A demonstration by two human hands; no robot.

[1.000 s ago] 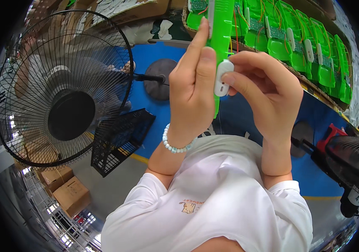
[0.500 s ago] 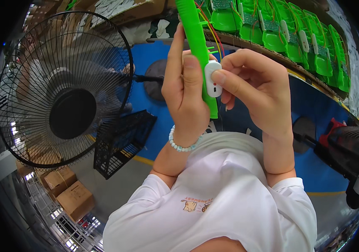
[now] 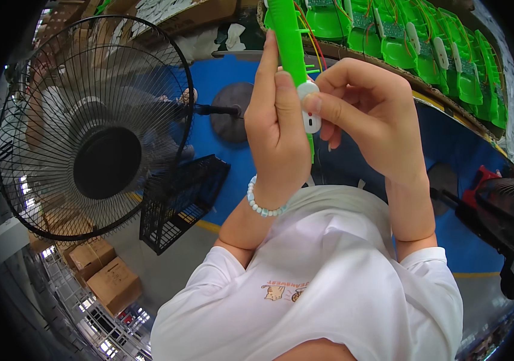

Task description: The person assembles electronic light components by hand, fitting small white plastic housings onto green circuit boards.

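A long bright green plastic shell [image 3: 287,42] stands nearly on end in front of me, held by my left hand [image 3: 278,135], whose palm and straight fingers lie along its left side. On its right edge sits a white oval plastic cover [image 3: 312,123] with a small dark slot and a red dot. My right hand [image 3: 377,120] grips this cover between thumb and curled fingers, against the shell. Red and yellow wires [image 3: 312,36] come off the shell's right side, near thin green pins. The inside of the shell is turned away from view.
A cardboard tray [image 3: 359,54] at the far right bears several green shells [image 3: 398,54] with circuit boards and wires. A large black fan [image 3: 106,162] stands at left, beside a black crate [image 3: 185,204] and cardboard boxes [image 3: 112,286]. Another fan [image 3: 504,204] is at right.
My left hand has shifted a little to the right and covers more of the shell's lower part. The right hand keeps its pinch on the white cover. The whole view has shifted slightly.
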